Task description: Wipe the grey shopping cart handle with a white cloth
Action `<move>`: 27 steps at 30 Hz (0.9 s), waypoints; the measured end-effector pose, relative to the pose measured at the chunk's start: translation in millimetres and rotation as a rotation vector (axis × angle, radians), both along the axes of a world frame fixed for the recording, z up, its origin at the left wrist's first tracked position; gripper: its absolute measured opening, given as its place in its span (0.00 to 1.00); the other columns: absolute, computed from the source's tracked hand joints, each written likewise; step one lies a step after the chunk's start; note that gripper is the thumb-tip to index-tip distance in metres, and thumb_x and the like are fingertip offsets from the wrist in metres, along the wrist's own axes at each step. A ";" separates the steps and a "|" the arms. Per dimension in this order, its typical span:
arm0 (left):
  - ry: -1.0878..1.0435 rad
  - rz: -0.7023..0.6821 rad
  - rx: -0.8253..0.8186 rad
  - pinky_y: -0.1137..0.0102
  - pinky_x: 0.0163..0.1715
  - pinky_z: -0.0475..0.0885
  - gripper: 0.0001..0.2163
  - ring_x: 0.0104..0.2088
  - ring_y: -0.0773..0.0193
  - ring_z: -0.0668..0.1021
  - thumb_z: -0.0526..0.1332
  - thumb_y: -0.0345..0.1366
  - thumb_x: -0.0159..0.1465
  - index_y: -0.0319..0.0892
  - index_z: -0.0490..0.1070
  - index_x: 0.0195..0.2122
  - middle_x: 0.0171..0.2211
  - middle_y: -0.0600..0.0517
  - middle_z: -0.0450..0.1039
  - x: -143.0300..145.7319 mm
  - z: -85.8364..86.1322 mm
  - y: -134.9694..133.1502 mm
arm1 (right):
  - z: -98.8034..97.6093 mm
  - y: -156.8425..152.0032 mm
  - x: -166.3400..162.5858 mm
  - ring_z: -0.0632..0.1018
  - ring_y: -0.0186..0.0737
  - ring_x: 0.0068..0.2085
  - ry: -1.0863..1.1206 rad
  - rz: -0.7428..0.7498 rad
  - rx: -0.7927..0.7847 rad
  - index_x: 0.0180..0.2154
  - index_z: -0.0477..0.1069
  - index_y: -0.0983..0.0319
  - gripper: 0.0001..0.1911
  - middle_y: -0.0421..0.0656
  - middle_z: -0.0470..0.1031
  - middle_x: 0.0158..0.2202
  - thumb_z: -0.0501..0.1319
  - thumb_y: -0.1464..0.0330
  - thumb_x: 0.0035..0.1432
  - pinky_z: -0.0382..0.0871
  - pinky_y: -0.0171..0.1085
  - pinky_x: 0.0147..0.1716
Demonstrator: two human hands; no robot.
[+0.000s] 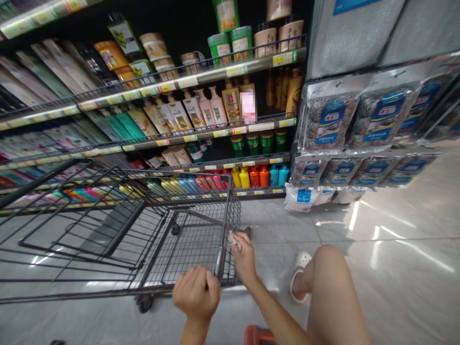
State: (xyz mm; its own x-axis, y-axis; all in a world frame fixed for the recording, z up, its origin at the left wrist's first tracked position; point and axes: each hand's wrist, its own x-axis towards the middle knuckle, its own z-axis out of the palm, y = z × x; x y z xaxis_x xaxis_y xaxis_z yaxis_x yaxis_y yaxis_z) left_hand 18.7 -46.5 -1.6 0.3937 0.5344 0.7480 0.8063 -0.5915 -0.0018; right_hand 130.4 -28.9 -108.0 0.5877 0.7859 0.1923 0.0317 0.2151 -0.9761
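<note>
A black wire shopping cart (149, 251) stretches across the left and middle of the view. My left hand (197, 293) is closed in a fist over the cart's near top rail, close to its corner. Between the fingers and thumb of my right hand (245, 256) is a small crumpled white tissue or cloth (235, 240). That hand is at the wire end of the cart, with the white piece at or very near the wires; contact is hard to make out.
Shelves (201, 79) of bottles and jars stand behind the cart. Packs of steel wool scourers (327, 117) hang at right. My bent knee (332, 282) and a white clog (302, 261) are at lower right. Part of an orange-red object (257, 335) shows at the bottom edge.
</note>
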 end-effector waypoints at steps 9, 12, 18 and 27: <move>-0.038 -0.086 -0.227 0.60 0.45 0.58 0.10 0.34 0.61 0.72 0.49 0.28 0.64 0.43 0.69 0.30 0.27 0.51 0.73 -22.8 11.1 -15.2 | 31.2 -57.8 -16.5 0.74 0.38 0.40 0.134 0.159 -0.067 0.36 0.77 0.60 0.10 0.43 0.73 0.37 0.58 0.71 0.55 0.67 0.34 0.41; 0.013 -0.024 -0.161 0.54 0.51 0.52 0.08 0.41 0.57 0.73 0.52 0.31 0.63 0.44 0.70 0.37 0.34 0.50 0.76 -44.3 5.6 -21.8 | 43.9 -63.6 -12.9 0.74 0.38 0.36 0.198 0.175 -0.099 0.31 0.76 0.61 0.06 0.42 0.73 0.33 0.60 0.69 0.53 0.68 0.33 0.37; 0.133 -0.034 -0.106 0.56 0.52 0.56 0.12 0.43 0.56 0.75 0.55 0.36 0.63 0.43 0.68 0.47 0.41 0.46 0.76 -76.6 -9.6 -23.8 | 79.4 -77.1 -8.9 0.75 0.42 0.43 0.113 0.089 -0.020 0.36 0.76 0.59 0.08 0.46 0.73 0.41 0.59 0.67 0.57 0.70 0.37 0.42; 0.038 -0.179 -0.191 0.64 0.42 0.65 0.05 0.30 0.65 0.73 0.60 0.37 0.62 0.44 0.70 0.38 0.26 0.54 0.73 -74.7 -4.7 -9.0 | 89.7 -81.4 -13.4 0.71 0.43 0.50 -0.329 0.290 0.071 0.48 0.71 0.55 0.21 0.48 0.67 0.50 0.52 0.77 0.57 0.68 0.42 0.48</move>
